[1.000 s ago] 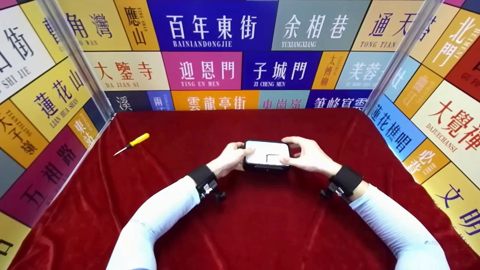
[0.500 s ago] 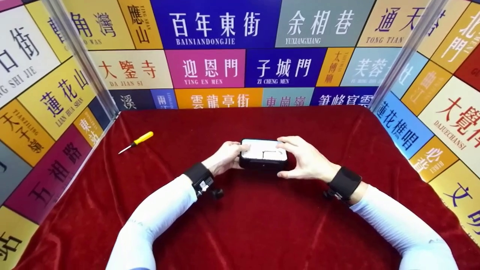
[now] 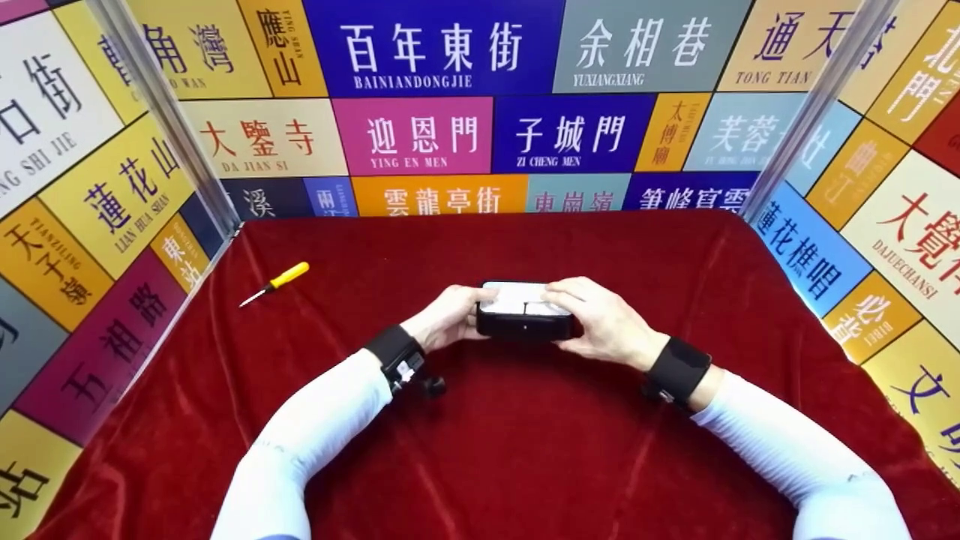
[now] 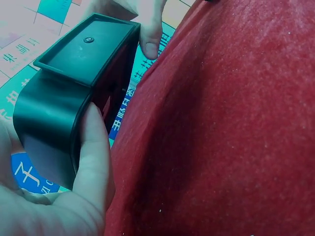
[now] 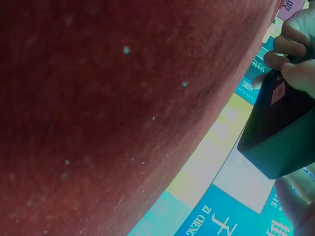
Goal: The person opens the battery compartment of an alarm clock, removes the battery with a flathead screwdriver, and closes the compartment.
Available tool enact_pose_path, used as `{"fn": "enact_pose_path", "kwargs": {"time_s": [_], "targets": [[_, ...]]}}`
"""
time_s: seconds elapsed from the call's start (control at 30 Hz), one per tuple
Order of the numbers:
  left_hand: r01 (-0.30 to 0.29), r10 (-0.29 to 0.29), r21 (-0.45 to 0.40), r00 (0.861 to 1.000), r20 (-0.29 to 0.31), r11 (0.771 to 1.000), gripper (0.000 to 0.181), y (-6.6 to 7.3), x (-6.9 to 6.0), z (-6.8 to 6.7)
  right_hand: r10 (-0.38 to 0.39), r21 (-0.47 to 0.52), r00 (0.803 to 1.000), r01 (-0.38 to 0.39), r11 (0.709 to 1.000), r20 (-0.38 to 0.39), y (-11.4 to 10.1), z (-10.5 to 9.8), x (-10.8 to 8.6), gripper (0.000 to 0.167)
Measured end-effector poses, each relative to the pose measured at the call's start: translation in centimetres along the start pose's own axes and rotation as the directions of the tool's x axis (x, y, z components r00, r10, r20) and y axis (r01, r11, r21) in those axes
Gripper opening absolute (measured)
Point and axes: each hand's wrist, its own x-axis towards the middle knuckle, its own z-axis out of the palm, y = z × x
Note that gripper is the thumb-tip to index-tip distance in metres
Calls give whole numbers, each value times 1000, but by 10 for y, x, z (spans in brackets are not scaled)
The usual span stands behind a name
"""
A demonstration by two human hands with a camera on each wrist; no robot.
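A black box [image 3: 517, 327] with a white upper face [image 3: 504, 298] is held above the red cloth, between both hands. My left hand [image 3: 444, 318] grips its left end, thumb on the white face. At the other end my right hand [image 3: 609, 324] holds it, fingers over the white face's right part and thumb at the lower front edge. The left wrist view shows the box's rounded black side [image 4: 51, 105] and a flap with a small round stud [image 4: 88, 40]. A small pale label lies on the box's dark underside [image 5: 263, 118] in the right wrist view.
A screwdriver [image 3: 289, 275] with a yellow handle lies at the left on the red cloth [image 3: 525, 450]. Panels with large printed characters [image 3: 411, 135] stand behind and at both sides, with clear upright posts [image 3: 814, 112] at the back corners.
The box has shifted slightly left and tipped, showing more black front. My right hand's fingers let go near its right edge, opened, then closed back over the white face.
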Motion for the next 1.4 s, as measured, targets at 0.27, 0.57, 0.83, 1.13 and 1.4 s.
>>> {"fn": "enact_pose_path", "kwargs": {"time_s": [0.27, 0.57, 0.83, 1.13, 1.4], "targets": [[41, -41, -18, 999, 20, 999, 15, -1, 2, -2, -55, -20, 998, 54, 998, -26, -1, 1, -2, 72], [61, -62, 23, 997, 44, 998, 38, -4, 0, -6, -84, -41, 995, 82, 996, -49, 0, 6, -4, 71], [-47, 41, 193, 999, 36, 980, 55, -9, -4, -9, -80, -43, 994, 77, 996, -72, -4, 8, -6, 70], [-352, 450, 584, 893, -25, 731, 52, -12, -13, -13, 3, 15, 1000, -2, 1000, -30, -9, 5, -3, 68], [-547, 598, 650, 783, 174, 527, 73, -13, -17, -18, 158, 134, 987, -154, 979, -20, -12, -1, 2, 55]]}}
